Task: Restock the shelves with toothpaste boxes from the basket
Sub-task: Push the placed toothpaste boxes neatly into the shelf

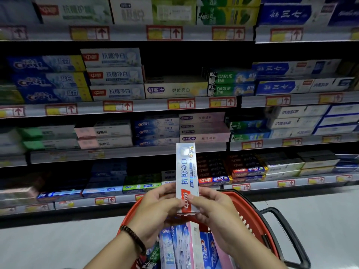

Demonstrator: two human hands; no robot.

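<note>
A white and blue toothpaste box (pixel 186 171) with a red logo at its lower end stands upright in front of the shelves. My left hand (pixel 155 212) and my right hand (pixel 215 212) both grip its lower end, above the red basket (pixel 250 212). The basket holds several more toothpaste boxes (pixel 186 247), blue, white and pink, partly hidden by my hands. Three matching white boxes (pixel 114 74) are stacked on the second shelf from the top, left of centre.
Shelves (pixel 136 152) full of stacked toothpaste boxes fill the view, with red and yellow price tags along each edge. A dark gap (pixel 171 61) lies above a single cream box in the second shelf. The basket's black handle (pixel 285 239) hangs to the right over a pale floor.
</note>
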